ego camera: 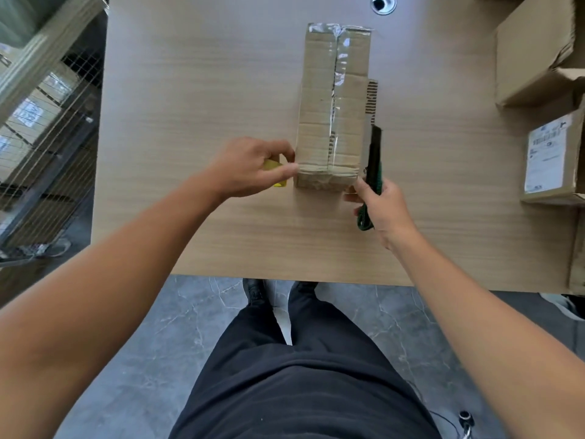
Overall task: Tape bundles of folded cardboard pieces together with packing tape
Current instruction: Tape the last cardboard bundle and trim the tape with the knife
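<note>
If the blade slips, the green-and-black utility knife (373,163), gripped in the right hand (380,207), may gash the flat brown corrugated cardboard bundle (329,122) lying on the wood-grain table (196,90). Glossy, wrinkled clear tape (340,64) runs along it. The left hand (250,167) pinches a small yellow object (273,166) beside its near-left corner.

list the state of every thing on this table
bundle, lying flat, taped along its middle
left hand, holds a yellow thing at the bundle's near left corner
yellow thing, held, mostly hidden
right hand, grips the knife
knife, held beside the bundle's right edge, pointing away
labelled box, closed
</note>
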A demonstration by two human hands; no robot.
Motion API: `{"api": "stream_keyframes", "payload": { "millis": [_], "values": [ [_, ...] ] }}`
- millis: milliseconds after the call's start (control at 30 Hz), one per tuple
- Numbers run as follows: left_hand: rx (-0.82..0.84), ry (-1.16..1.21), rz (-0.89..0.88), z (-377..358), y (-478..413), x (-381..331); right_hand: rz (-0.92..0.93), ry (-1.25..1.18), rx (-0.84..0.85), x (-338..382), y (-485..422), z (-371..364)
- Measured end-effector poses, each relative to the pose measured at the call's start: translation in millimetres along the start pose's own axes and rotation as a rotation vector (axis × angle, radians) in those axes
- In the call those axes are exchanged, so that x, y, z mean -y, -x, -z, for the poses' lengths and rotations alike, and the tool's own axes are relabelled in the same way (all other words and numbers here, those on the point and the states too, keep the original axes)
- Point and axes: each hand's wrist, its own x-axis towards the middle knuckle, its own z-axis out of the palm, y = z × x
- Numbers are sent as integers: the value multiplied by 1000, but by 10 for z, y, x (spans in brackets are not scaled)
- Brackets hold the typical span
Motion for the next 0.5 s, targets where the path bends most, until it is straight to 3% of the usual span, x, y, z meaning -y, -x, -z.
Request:
{"api": "stream_keyframes", "payload": {
  "millis": [100,200,333,500],
  "values": [
    [-78,-88,24,-143,-41,-128,193,0,-154,26,-22,36],
    [-131,-88,69,-309,-35,-217,363,-49,-30,144,-33,73],
    [-144,-18,56,-330,-77,-234,301,42,91,184,-119,157],
    [-78,8,43,-262,-168,-241,285,104,-126,597,-27,385]
  ]
}}
